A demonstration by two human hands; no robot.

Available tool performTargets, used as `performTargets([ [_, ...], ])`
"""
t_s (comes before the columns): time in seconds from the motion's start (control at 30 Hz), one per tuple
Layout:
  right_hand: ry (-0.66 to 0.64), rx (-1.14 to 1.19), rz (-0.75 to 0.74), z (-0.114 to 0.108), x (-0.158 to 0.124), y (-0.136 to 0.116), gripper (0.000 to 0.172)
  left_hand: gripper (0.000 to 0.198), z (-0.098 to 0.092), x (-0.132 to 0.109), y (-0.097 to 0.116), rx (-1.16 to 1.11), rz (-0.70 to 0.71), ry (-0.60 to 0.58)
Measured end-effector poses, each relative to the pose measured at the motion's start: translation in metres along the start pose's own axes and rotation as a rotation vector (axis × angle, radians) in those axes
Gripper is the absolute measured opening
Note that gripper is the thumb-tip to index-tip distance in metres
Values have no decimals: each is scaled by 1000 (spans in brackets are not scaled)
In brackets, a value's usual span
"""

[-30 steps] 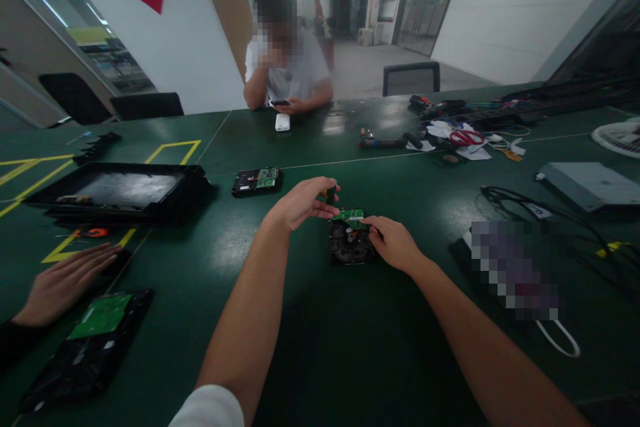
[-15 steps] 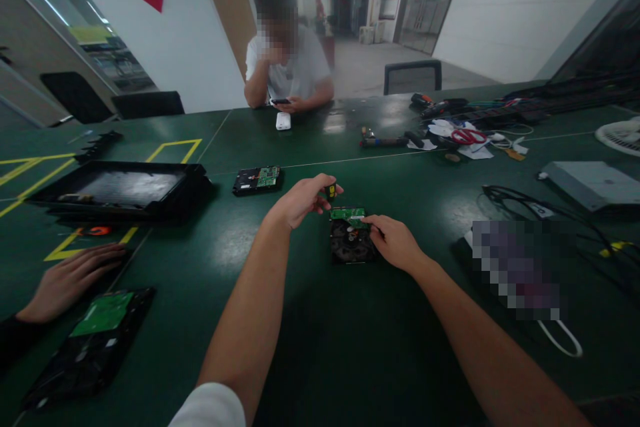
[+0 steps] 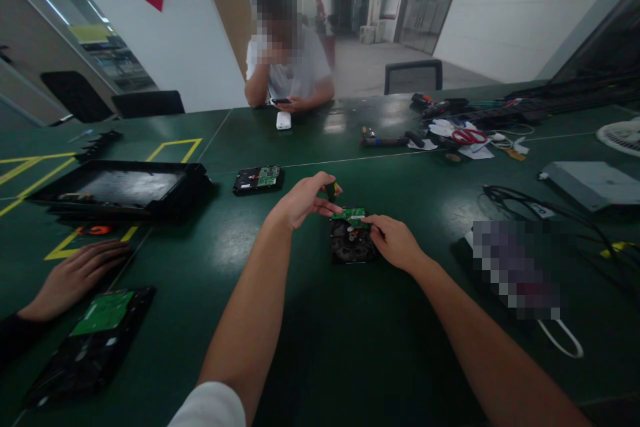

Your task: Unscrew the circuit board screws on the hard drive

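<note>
A hard drive (image 3: pixel 351 247) lies in front of me with its dark metal side up and a green circuit board (image 3: pixel 353 214) at its far end. My left hand (image 3: pixel 313 197) is closed around a short black-and-yellow screwdriver (image 3: pixel 332 191); its tip is not clear to see. The lower fingers of that hand reach to the board's left edge. With curled fingers, my right hand (image 3: pixel 393 239) grips the board's right edge, thumb and index finger close together. Whether the board is lifted off the drive I cannot tell.
Another hard drive (image 3: pixel 257 179) lies beyond my left forearm. At left are a black tray (image 3: pixel 120 190), a co-worker's hand (image 3: pixel 75 280) and a larger drive (image 3: pixel 90 347). Cables (image 3: pixel 520 203) and a grey metal box (image 3: pixel 593 183) lie right. A person (image 3: pixel 295 73) sits opposite.
My left hand's lower fingers have stretched out to the board's left edge, and the screwdriver has tilted in its grip. My right hand has stayed at the board's right edge.
</note>
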State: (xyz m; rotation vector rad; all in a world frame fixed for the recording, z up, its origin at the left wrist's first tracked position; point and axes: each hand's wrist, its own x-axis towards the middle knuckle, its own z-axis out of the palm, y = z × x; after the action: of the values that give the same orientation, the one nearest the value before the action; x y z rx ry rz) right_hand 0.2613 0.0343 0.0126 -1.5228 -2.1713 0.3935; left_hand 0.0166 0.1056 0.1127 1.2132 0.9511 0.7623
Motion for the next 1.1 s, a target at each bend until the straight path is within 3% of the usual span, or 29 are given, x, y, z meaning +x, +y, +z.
performTargets([
  [0.43,12,9,-4,2,0,2,35,42,-5,5,-3,-45,-67,2],
  [1.1,8,2,-3,2,1,2,36,39,-3,1,0,55,-4,15],
])
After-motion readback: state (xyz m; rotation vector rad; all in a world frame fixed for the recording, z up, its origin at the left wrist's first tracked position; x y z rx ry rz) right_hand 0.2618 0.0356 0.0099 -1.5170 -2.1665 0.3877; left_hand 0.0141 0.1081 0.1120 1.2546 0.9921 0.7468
